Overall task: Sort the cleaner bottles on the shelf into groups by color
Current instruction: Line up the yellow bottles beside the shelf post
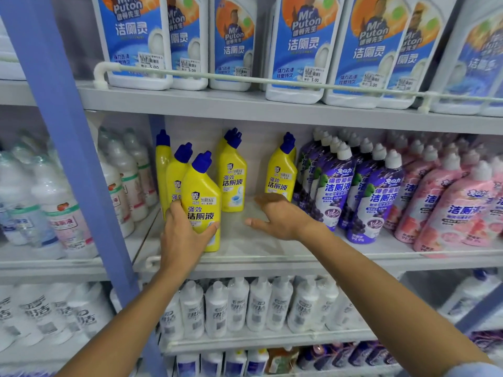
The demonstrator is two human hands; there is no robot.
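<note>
- Yellow bottle [202, 197]: left hand [185, 235] grips its base, likely lining it up with the yellow group [177, 172] behind.
- Right hand [275, 217], spread and empty, hovers before a stray yellow bottle [280, 175] just beyond its fingertips.

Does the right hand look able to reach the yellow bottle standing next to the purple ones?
Probably yes. The right hand is open, its fingertips near the base of that yellow bottle, and nothing stands between them. The purple bottles crowd its right side, not its front.

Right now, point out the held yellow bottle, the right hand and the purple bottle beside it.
Held yellow bottle [203, 206]: head view, label.
Right hand [277, 216]: head view, its back.
Purple bottle [337, 190]: head view, label.
</note>
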